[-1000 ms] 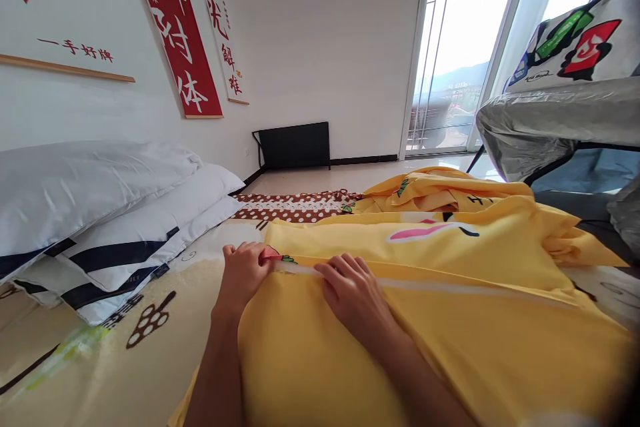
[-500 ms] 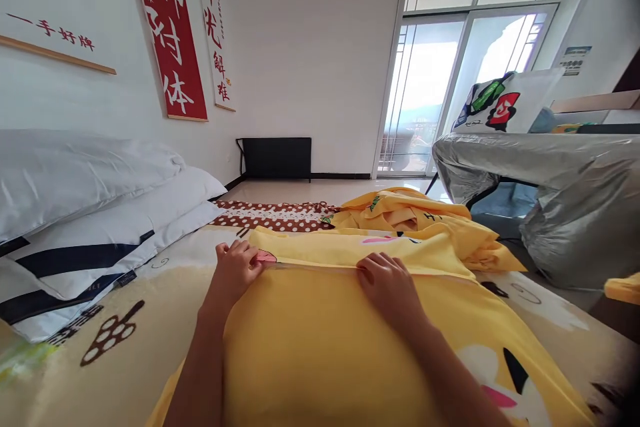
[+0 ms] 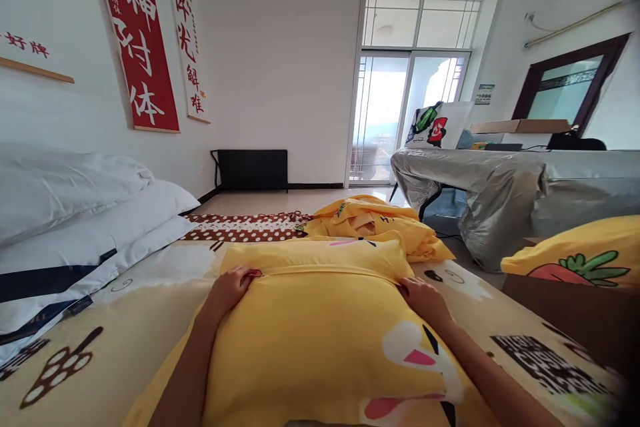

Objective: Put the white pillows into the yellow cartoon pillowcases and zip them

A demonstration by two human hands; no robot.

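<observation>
A plump yellow pillow in a printed pillowcase (image 3: 310, 333) lies in front of me, with white and pink rabbit shapes on its lower right. Along its far side runs the pillowcase's seam or opening, with a flap of cloth beyond it. At the left end of that edge, my left hand (image 3: 231, 290) is closed on the cloth, beside a small red patch. My right hand (image 3: 425, 297) pinches the right end of the same edge, its fingertips partly hidden. Just past the pillow lies a crumpled heap of yellow fabric (image 3: 365, 220).
White pillows (image 3: 95, 213) are stacked at the left on the patterned bedspread (image 3: 125, 320). To the right, a cardboard box (image 3: 575, 313) has a yellow carrot-print pillow (image 3: 580, 257) on it or in it. Behind stands a table under a silver cover (image 3: 480, 180).
My right hand has moved right along the pillowcase edge, from near its middle to its right end. My left hand keeps the left end. The view has turned to the right and up.
</observation>
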